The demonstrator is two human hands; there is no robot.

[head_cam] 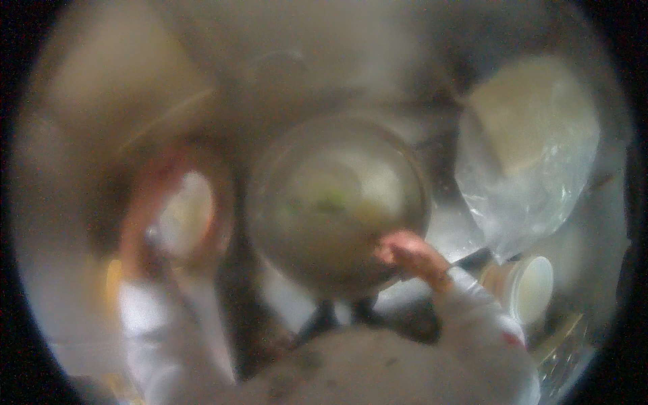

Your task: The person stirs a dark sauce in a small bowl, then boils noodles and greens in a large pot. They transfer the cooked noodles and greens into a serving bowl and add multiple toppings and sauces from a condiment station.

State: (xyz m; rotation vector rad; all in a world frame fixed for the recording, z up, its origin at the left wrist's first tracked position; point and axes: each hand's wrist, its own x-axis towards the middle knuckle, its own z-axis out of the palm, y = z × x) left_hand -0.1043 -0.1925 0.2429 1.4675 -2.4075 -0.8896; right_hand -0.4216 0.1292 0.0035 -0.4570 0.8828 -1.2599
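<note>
A large round metal bowl (283, 258) stands before me, with a small green heap (331, 201) and something pale inside, all blurred. At the bowl's near right rim is my right hand (409, 253), its fingers curled inward. Whether it pinches the rim or a small thing is too blurred to tell. To the left of the bowl, my left hand (139, 217) wraps around the side of a round container (186, 215) that looks white or pale within. The blur hides most of its fingers.
On the right lies a clear plastic bag (531, 187) with a pale, yellowish block in it. Below that is a tub with a whitish round lid (535, 289), tipped on its side. Shiny plastic wrapping (562, 359) lies at the lower right. A yellow object (113, 283) shows behind my left wrist.
</note>
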